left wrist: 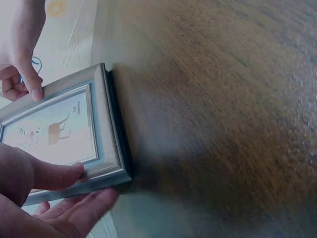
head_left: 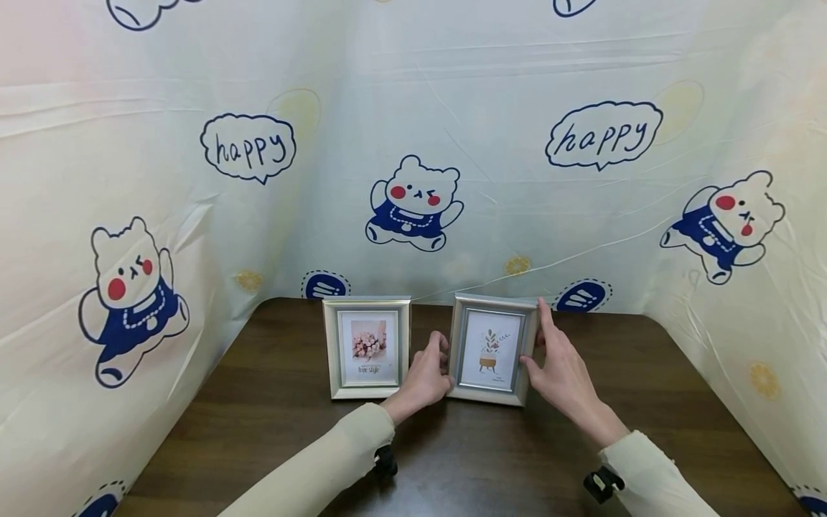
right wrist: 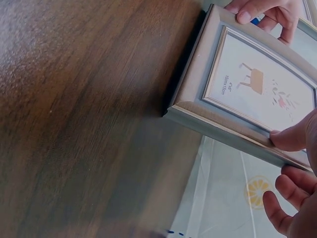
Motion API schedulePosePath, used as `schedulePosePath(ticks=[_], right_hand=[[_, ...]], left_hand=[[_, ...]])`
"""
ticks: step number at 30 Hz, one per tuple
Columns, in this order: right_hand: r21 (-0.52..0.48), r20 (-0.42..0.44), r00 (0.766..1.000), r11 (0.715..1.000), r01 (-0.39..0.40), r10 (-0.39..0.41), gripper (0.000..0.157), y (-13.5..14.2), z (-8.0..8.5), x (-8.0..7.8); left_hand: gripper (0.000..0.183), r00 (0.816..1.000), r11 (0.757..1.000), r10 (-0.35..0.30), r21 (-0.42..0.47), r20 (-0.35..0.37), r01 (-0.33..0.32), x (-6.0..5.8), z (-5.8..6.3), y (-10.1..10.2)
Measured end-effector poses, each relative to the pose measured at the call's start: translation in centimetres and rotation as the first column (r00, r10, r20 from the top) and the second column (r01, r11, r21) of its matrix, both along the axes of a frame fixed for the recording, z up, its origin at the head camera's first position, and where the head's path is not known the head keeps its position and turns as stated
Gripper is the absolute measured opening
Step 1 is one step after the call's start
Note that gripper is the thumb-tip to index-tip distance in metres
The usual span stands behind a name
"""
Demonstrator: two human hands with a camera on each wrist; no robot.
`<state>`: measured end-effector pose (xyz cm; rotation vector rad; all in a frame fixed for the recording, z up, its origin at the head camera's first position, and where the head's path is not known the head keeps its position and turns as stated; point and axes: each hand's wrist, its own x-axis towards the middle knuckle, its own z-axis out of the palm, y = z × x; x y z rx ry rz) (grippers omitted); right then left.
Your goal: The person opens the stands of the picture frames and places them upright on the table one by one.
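Note:
A silver-grey picture frame with a potted-plant print stands upright on the table, turned a little. My left hand grips its left side low down, and the left wrist view shows the thumb on the front border with fingers along the side and back. On the opposite side, my right hand holds the frame, its thumb on the front border and some fingers behind. A second, paler picture frame with a pink flower print stands to the left, just beside my left hand, which partly covers its lower right corner.
Both frames stand toward the back of the dark wooden table. Behind and along the sides hangs a pale curtain printed with cartoon bears and "happy" bubbles. Black straps with small mounts sit on both wrists.

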<state>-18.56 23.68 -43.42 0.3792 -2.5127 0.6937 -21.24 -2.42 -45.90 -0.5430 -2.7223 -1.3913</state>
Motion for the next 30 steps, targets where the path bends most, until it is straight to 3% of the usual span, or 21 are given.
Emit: schedulePosePath(ticks=[10, 17, 23, 26, 30], right_hand=[[-0.015, 0.039, 0.999, 1.0, 0.014, -0.013, 0.116, 0.0, -0.2, 0.1], [-0.009, -0.014, 1.0, 1.0, 0.014, -0.014, 0.109, 0.2, -0.3, -0.2], [-0.034, -0.065, 0.997, 0.998, 0.047, -0.049, 0.105, 0.6, -0.5, 0.6], [-0.1, -0.155, 0.986, 0.994, 0.052, -0.067, 0.087, 0.6, -0.2, 1.5], [-0.155, -0.273, 0.962, 0.988, -0.022, -0.021, 0.049, 0.1, 0.8, 3.1]], left_hand=[[0.054, 1.0, 0.999, 0.003, -0.049, 0.003, -0.003, 0.3, -0.1, -0.2], [0.051, 1.0, 0.999, -0.021, -0.047, 0.014, 0.021, 0.4, 0.2, -0.7], [0.048, 1.0, 0.994, -0.004, -0.108, 0.011, 0.005, 1.7, 0.5, -1.0], [0.039, 1.0, 0.99, -0.011, -0.137, 0.016, 0.014, 2.7, 1.2, -1.3], [0.026, 0.999, 0.978, -0.052, -0.201, 0.008, 0.052, 4.0, 2.9, -1.9]])
